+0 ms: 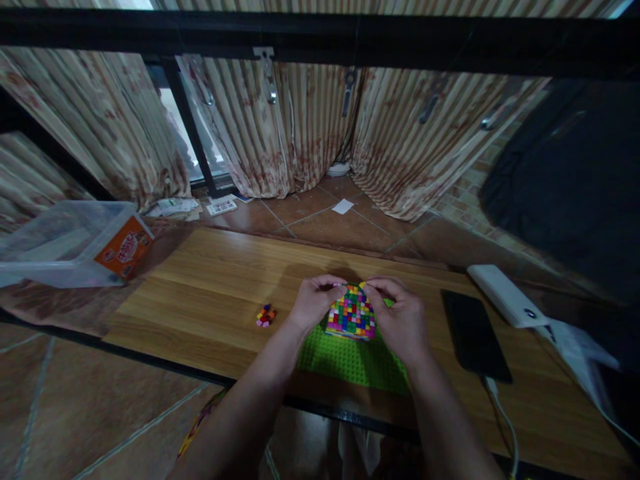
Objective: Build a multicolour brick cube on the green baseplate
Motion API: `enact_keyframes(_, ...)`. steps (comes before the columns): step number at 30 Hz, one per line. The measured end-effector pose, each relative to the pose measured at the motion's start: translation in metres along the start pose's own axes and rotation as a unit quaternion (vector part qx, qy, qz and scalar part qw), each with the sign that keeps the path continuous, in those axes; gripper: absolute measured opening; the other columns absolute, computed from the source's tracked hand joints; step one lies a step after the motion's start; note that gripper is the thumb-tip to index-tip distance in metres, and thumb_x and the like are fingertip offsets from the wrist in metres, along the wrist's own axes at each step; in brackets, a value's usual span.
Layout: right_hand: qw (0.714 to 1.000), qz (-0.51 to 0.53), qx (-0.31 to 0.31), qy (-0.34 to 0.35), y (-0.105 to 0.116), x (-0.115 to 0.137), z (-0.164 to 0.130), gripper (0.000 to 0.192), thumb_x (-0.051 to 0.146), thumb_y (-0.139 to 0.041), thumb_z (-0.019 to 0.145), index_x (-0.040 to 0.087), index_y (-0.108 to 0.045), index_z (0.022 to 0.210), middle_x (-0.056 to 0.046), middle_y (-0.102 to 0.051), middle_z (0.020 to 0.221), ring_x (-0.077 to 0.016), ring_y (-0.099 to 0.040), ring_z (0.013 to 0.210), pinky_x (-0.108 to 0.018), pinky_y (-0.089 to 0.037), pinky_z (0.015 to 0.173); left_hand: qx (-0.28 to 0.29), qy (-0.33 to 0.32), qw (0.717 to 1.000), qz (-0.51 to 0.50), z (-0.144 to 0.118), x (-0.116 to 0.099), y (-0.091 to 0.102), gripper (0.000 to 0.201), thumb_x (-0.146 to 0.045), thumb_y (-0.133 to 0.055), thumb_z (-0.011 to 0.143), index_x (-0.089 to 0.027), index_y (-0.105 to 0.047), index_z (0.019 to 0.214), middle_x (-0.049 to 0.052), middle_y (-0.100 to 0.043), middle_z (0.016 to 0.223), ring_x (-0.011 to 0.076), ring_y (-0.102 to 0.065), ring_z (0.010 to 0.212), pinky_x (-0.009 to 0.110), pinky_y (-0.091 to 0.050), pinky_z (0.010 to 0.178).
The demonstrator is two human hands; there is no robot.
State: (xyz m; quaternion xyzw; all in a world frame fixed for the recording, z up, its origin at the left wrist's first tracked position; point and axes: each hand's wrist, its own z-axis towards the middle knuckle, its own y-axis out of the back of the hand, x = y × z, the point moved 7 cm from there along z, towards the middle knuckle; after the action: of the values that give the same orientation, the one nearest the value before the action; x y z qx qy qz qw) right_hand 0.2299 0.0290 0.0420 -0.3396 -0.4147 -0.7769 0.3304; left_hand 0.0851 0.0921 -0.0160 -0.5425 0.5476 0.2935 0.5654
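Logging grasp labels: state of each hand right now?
Left hand: closed, fingers pinching the top left edge of the multicoloured brick block.
Right hand: closed on the block's top right edge.

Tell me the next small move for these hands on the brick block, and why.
Probably press the piece at the top edge of the multicoloured brick block down flush. Both the left hand and the right hand pinch at that top edge, where a yellow bit sits between the fingertips, and the block stands on the green baseplate. A few spare bricks lie to the left.

table (210,293) matt wood | baseplate (350,363) studded plastic | phone (475,337) glossy
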Motion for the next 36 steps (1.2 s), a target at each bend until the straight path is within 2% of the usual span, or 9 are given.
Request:
enact_keyframes(4, 1.0, -0.009, 0.006, -0.001, -0.002, 0.0, -0.001, 0.016, 0.03, -0.057, 0.087, 0.019, -0.068, 0.086, -0.005, -0.067, 0.092, -0.0199, -0.063, 0.088, -0.034, -0.049, 0.081, -0.021, -0.003, 1.0, -0.01, 0.002, 0.003, 0.001, 0.016, -0.021, -0.078, 0.056, -0.014, -0.073, 0.07, 0.0, -0.067, 0.063, 0.0095, -0.055, 0.057, 0.023, -0.043, 0.06)
enact_keyframes(12, 1.0, -0.016, 0.019, -0.004, -0.004, 0.002, -0.002, 0.018, 0.033, -0.057, 0.087, 0.019, -0.068, 0.086, -0.005, -0.067, 0.092, -0.0191, -0.064, 0.086, -0.032, -0.05, 0.078, -0.025, -0.006, 0.999, -0.037, 0.0, 0.003, -0.002, 0.014, -0.017, -0.077, 0.055, -0.014, -0.072, 0.067, -0.001, -0.066, 0.063, 0.0095, -0.054, 0.058, 0.023, -0.042, 0.061)
enact_keyframes(20, 1.0, -0.02, 0.017, -0.006, -0.003, 0.0, -0.002, 0.019, 0.035, -0.057, 0.086, 0.02, -0.068, 0.085, -0.006, -0.067, 0.092, -0.0202, -0.064, 0.086, -0.034, -0.051, 0.079, 0.03, -0.012, 0.999, -0.025, -0.003, 0.001, -0.002, 0.024, -0.028, -0.079, 0.06, -0.014, -0.073, 0.078, 0.001, -0.068, 0.073, 0.0115, -0.056, 0.066, 0.025, -0.043, 0.069)
enact_keyframes(25, 1.0, -0.019, 0.021, 0.006, -0.002, 0.001, -0.002, 0.018, 0.034, -0.056, 0.087, 0.02, -0.068, 0.086, -0.006, -0.067, 0.093, -0.0204, -0.063, 0.089, -0.035, -0.049, 0.081, -0.011, -0.034, 0.999, -0.029, -0.002, -0.006, 0.007, 0.016, -0.028, -0.069, 0.072, -0.014, -0.073, 0.078, 0.004, -0.07, 0.081, 0.0137, -0.059, 0.076, 0.026, -0.044, 0.078)
enact_keyframes(29, 0.999, -0.023, 0.032, 0.025, -0.004, 0.005, -0.002, 0.017, 0.033, -0.057, 0.087, 0.021, -0.07, 0.086, -0.007, -0.066, 0.099, -0.0207, -0.062, 0.095, -0.036, -0.048, 0.085, -0.026, -0.037, 0.999, -0.023, -0.004, -0.007, 0.009, 0.014, -0.026, -0.065, 0.075, -0.015, -0.073, 0.077, 0.004, -0.07, 0.08, 0.0136, -0.059, 0.076, 0.026, -0.044, 0.079)
enact_keyframes(32, 0.998, -0.035, 0.043, 0.036, -0.009, 0.008, -0.003, 0.016, 0.032, -0.059, 0.087, 0.022, -0.071, 0.086, -0.007, -0.065, 0.103, -0.0207, -0.062, 0.097, -0.036, -0.047, 0.088, -0.011, -0.031, 0.999, -0.002, -0.006, -0.005, 0.007, 0.014, -0.023, -0.068, 0.071, -0.014, -0.072, 0.08, 0.003, -0.069, 0.079, 0.0127, -0.058, 0.074, 0.025, -0.045, 0.075)
enact_keyframes(36, 0.997, -0.044, 0.043, 0.046, -0.012, 0.01, -0.003, 0.015, 0.031, -0.059, 0.087, 0.022, -0.071, 0.086, -0.007, -0.065, 0.103, -0.0206, -0.062, 0.097, -0.037, -0.047, 0.089, 0.042, -0.053, 0.996, 0.058, -0.005, -0.003, 0.004, 0.022, -0.02, -0.072, 0.067, -0.014, -0.071, 0.088, 0.003, -0.068, 0.08, 0.013, -0.058, 0.073, 0.025, -0.046, 0.073)
